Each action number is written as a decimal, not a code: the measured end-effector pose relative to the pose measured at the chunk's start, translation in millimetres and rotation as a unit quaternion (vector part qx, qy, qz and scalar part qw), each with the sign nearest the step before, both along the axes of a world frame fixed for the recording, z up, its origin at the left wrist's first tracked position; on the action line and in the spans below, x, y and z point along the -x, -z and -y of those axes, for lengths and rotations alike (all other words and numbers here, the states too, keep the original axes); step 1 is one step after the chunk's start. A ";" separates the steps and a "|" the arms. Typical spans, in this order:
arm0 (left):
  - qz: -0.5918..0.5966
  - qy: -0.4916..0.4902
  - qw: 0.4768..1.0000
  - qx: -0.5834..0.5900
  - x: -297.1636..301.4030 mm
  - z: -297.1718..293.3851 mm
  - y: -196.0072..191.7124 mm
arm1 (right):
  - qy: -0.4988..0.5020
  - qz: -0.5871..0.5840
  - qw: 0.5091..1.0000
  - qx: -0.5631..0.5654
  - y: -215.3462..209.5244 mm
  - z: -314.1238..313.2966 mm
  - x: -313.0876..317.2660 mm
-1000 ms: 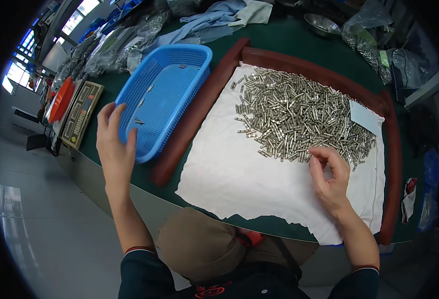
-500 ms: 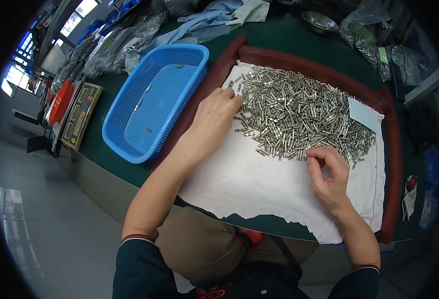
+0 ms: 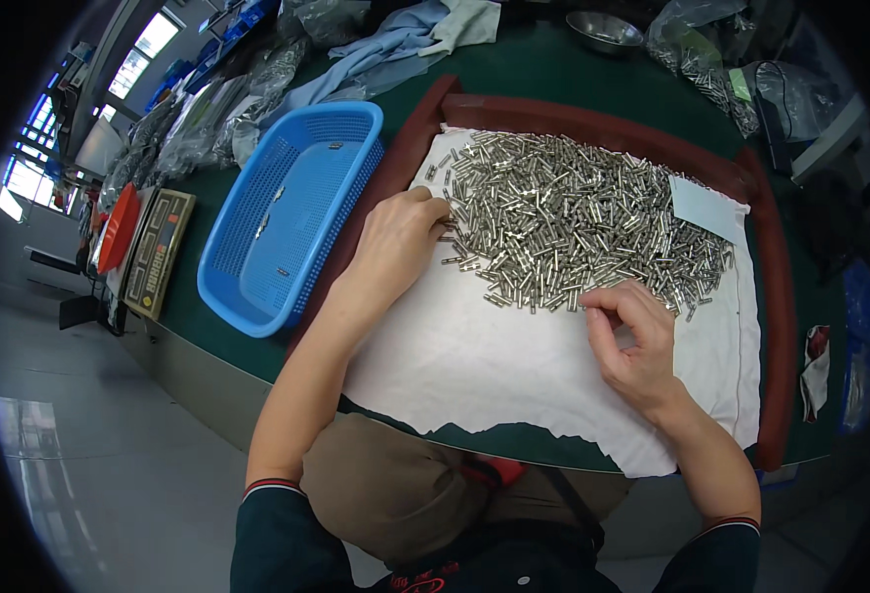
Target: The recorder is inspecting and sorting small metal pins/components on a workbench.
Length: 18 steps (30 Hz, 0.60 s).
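A heap of small shiny metal pins [image 3: 563,217] lies on a white cloth [image 3: 494,361] inside a dark red wooden frame. At the heap's left edge is my left hand [image 3: 400,242], its fingers curled together; the fingertips are partly hidden, and what they hold cannot be made out. My right hand [image 3: 640,341] rests by the near edge of the heap, thumb and forefinger closed in a pinch against the pins. Whether a pin sits in that pinch is too small to tell. A few loose pins lie just beyond my left fingertips.
Left of the wooden frame [image 3: 593,111] stands a blue perforated basket [image 3: 247,287] with a few pins in it. A pale card [image 3: 704,208] lies on the heap's right side. A metal bowl [image 3: 605,32], plastic bags and blue cloth [image 3: 375,49] are at the back.
The whole view has shifted, so the bench appears further left. Both hands keep nearly the same places at the heap's edges, fingers still closed.
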<state>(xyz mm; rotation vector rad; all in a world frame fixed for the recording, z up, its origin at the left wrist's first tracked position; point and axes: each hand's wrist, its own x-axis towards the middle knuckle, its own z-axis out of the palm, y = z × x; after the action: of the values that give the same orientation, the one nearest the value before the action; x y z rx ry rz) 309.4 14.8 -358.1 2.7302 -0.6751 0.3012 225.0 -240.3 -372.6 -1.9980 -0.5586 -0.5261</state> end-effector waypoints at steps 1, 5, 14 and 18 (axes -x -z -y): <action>-0.004 0.003 1.000 -0.004 0.2 -0.1 -0.6 | 0.001 0.000 1.000 0.000 0.1 0.2 0.2; -0.023 0.009 0.999 -0.029 -0.8 0.7 -5.3 | 0.001 -0.003 1.000 0.000 1.3 0.8 0.2; 0.032 0.074 0.994 -0.081 -15.2 -3.3 2.3 | -0.007 -0.012 1.000 0.005 0.8 -1.8 0.3; 0.018 0.075 0.993 -0.087 -19.4 -4.1 -0.6 | -0.001 -0.015 1.000 0.000 -0.1 -3.4 0.4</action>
<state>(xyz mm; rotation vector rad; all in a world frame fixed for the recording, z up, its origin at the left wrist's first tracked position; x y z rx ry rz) 328.8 18.9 -357.5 2.8219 -0.9534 0.2674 224.7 -236.9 -372.6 -2.0016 -0.5417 -0.4948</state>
